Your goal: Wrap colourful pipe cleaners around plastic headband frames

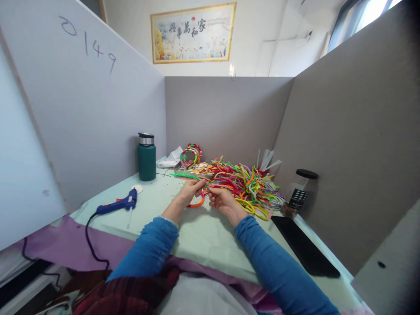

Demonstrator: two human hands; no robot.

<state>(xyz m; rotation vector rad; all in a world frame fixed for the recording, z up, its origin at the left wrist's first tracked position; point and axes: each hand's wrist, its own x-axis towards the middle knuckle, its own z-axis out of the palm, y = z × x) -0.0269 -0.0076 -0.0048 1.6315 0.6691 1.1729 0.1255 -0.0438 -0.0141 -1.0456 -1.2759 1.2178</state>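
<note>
Between my two hands runs a thin green pipe cleaner [185,176], with its twisted length sticking out to the left. My left hand [189,193] pinches it near the middle of the table. Fingers of my right hand [226,204] are closed on its other end, close to the left fingertips. Just below the hands an orange pipe-cleaner ring [197,204] lies partly hidden by my left hand. A big heap of coloured pipe cleaners [243,177] spreads behind and right of my hands, with yellow loops [251,208] at its front.
A blue glue gun [118,204] with a cord lies left, near a green bottle [146,162]. At the back, a tray [179,171] of small pieces stands by finished-looking rings [190,157]. A clear jar [300,192] and black flat object [305,245] sit right. Grey partitions [229,113] enclose the table.
</note>
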